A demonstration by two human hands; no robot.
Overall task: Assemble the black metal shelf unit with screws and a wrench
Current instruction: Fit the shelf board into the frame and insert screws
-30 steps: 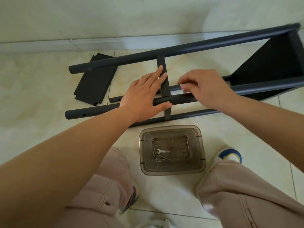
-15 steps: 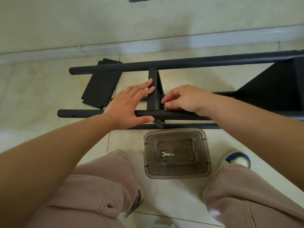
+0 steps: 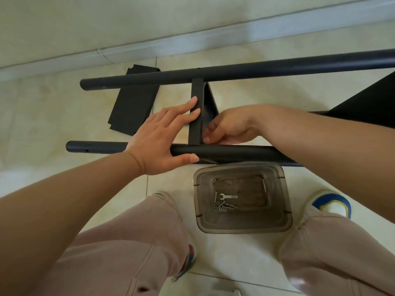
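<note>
Left hand presses flat-fingered on the shelf panel; right hand pinches its edge. Keep holes aligned with the tube below.

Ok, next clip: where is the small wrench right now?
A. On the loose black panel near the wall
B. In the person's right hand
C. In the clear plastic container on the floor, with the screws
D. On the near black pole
C: the wrench lies inside the clear plastic container beside the screws, while the left hand and right hand are both up on the shelf frame.
</note>
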